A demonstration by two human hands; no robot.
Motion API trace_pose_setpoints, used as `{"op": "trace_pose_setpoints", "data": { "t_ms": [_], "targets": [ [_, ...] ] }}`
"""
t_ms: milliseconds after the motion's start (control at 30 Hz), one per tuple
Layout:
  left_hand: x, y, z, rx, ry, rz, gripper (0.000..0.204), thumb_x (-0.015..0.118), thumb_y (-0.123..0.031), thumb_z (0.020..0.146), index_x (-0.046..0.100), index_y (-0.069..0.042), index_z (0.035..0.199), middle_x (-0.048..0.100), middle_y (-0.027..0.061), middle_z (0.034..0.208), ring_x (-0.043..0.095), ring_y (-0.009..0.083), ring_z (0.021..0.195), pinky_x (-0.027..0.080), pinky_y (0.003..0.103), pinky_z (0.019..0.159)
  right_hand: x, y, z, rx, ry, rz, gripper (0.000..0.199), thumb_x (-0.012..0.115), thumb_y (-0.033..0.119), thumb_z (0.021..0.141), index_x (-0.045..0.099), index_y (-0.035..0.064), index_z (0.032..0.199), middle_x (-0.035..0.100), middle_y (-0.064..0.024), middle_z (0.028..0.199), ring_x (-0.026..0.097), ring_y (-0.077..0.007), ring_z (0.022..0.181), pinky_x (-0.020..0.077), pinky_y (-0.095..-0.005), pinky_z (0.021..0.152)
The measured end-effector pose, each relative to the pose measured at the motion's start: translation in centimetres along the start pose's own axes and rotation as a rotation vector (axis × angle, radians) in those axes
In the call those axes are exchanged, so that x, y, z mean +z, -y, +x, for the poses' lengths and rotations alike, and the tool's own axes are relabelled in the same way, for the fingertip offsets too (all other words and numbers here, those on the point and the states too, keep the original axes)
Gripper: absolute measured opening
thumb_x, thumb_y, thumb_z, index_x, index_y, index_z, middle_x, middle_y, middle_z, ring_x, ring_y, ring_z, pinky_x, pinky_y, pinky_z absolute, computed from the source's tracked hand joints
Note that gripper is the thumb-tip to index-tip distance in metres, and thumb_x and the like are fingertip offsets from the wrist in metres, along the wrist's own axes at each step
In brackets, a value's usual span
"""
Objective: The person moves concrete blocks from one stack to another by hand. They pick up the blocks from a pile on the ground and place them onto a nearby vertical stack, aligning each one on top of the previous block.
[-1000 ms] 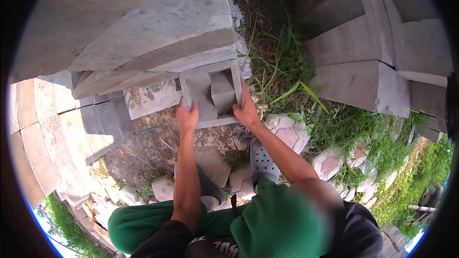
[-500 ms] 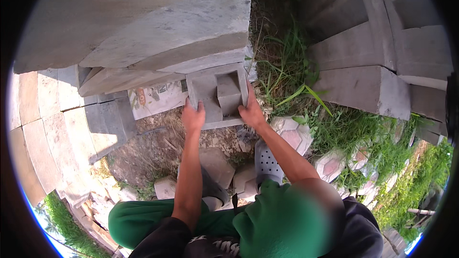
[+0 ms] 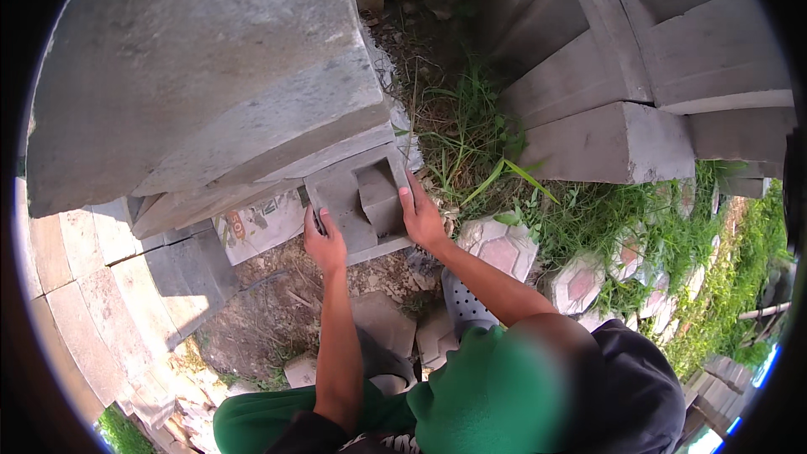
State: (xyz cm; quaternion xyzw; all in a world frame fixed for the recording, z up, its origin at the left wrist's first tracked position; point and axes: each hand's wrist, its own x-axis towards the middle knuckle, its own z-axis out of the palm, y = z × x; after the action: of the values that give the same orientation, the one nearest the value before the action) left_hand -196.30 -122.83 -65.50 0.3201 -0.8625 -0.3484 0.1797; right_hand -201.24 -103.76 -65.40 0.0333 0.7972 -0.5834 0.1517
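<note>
A grey concrete vent block (image 3: pixel 338 199) with a square opening and a recessed face lies low, against the front of stacked grey concrete slabs (image 3: pixel 244 67). My left hand (image 3: pixel 325 240) is at its left side, with the thumb near the edge and the fingers beside it. On the opposite side, my right hand (image 3: pixel 422 217) lays its thumb at the rim, with the fingers along the outer wall. Most of the fingers' contact is hidden by the block. A pale printed sheet or sack (image 3: pixel 262 227) lies left of the block.
Hexagonal pavers (image 3: pixel 501 245) and green grass (image 3: pixel 605 219) lie to the right, below stacked concrete blocks (image 3: pixel 580 141). Rectangular blocks (image 3: pixel 105 311) line the left. Bare soil (image 3: pixel 256 319) and my grey perforated clog (image 3: pixel 467 303) are below the vent block.
The view has shifted, so the block and slabs appear lower and further left. The block stays against the slabs between both hands. My right hand's fingers look straighter along its side.
</note>
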Motion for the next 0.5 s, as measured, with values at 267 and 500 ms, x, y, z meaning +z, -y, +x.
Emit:
{"op": "trace_pose_setpoints", "data": {
  "t_ms": [267, 500],
  "targets": [
    [0.4, 1.4, -1.1, -0.039, 0.072, -0.081, 0.040, 0.054, -0.026, 0.094, 0.055, 0.005, 0.119, 0.066, 0.0198, 0.101, 0.065, 0.0239, 0.091, 0.049, 0.036, 0.081, 0.0, -0.8, -0.4, 0.052, 0.008, -0.149, 0.054, 0.030, 0.040, 0.099, 0.030, 0.0085, 0.143, 0.039, -0.0233, 0.140, 0.040, -0.0400, 0.126, 0.0314, -0.0411, 0.106],
    [-3.7, 2.0, -4.3, -0.450, 0.408, -0.179, 0.032, 0.051, -0.023, 0.094, 0.060, 0.001, 0.113, 0.067, 0.0175, 0.098, 0.065, 0.0250, 0.086, 0.049, 0.034, 0.077, -7.1, 1.1, -0.7, 0.529, 0.444, -0.182, 0.057, 0.050, 0.046, 0.088, 0.048, 0.0137, 0.134, 0.065, -0.0125, 0.111, 0.062, -0.0247, 0.098, 0.0473, -0.0365, 0.085]
  ]
}}
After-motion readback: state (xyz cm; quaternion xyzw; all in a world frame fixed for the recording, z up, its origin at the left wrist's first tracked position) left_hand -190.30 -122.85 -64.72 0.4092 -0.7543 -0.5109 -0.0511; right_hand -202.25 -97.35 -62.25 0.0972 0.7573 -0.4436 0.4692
